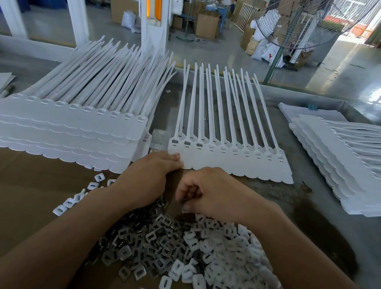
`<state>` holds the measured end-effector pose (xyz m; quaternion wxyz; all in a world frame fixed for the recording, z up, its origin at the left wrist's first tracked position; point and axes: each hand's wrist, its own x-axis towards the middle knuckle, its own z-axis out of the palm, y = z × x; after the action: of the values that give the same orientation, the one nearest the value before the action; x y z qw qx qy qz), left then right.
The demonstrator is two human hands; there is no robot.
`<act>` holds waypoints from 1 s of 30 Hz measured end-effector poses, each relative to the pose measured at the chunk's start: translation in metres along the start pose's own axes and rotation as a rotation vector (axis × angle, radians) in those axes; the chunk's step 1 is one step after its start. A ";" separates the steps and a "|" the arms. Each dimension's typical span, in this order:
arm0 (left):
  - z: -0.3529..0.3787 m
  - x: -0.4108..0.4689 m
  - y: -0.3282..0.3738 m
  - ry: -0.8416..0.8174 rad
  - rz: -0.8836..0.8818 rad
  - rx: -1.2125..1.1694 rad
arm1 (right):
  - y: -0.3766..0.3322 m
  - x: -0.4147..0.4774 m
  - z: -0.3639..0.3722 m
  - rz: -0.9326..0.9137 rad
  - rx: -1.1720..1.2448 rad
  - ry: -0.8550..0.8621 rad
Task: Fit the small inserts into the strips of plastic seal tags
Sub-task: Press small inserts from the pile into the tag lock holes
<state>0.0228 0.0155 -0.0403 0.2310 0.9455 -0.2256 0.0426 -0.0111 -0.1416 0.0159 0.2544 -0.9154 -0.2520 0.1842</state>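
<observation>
A strip of white seal tags lies flat ahead of me, tails pointing away. Its three leftmost sockets hold grey inserts; the others look empty. My left hand rests with straight fingers on the strip's near-left corner. My right hand hovers just before the strip with fingers curled; whether it pinches an insert is hidden. Below my hands lies a heap of small metal inserts beside a heap of white plastic caps, all on brown cardboard.
A tall stack of tag strips sits at the left. Another stack fans out at the right. A few loose caps lie left of my arm. Beyond the table edge stand a white rail and a floor fan.
</observation>
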 end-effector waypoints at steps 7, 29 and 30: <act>-0.001 -0.003 -0.001 -0.014 -0.022 -0.001 | 0.004 -0.002 -0.002 0.028 0.061 0.061; -0.001 -0.004 -0.001 0.016 0.005 0.001 | 0.077 0.066 -0.034 0.328 0.083 0.597; -0.001 -0.004 -0.001 0.015 0.004 -0.001 | 0.077 0.068 -0.033 0.327 0.067 0.592</act>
<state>0.0195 0.0184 -0.0406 0.2332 0.9446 -0.2257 0.0500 0.0871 -0.1735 -0.0152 0.3137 -0.9485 -0.0109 -0.0429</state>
